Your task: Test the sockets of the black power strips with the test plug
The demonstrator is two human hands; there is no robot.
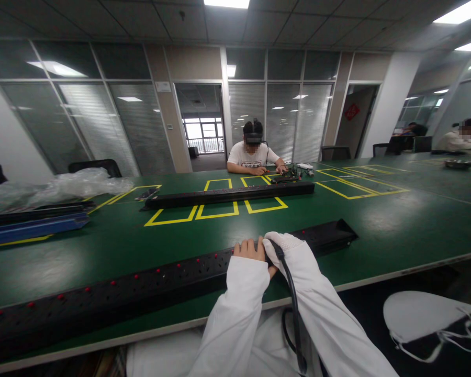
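A long black power strip (149,283), dotted with small red buttons, lies slantwise along the near side of the green table. The bare fingers of my left hand (250,250) wrap over its upper edge, right of the middle, and the thumb shows below. Touching it on the right is my right hand (284,242), in a white glove, closed on the plug end of a black cable (292,293). That end sits close to the strip's face; whether it is in a socket is hidden. From there the cable hangs down over my lap.
Another black strip (235,195) lies farther back across yellow tape outlines (172,224). Opposite sits a person (253,152) with hands near small parts. Plastic wrap (63,183) and a blue bar (35,229) lie left. A white mask (424,317) is below the table edge at right.
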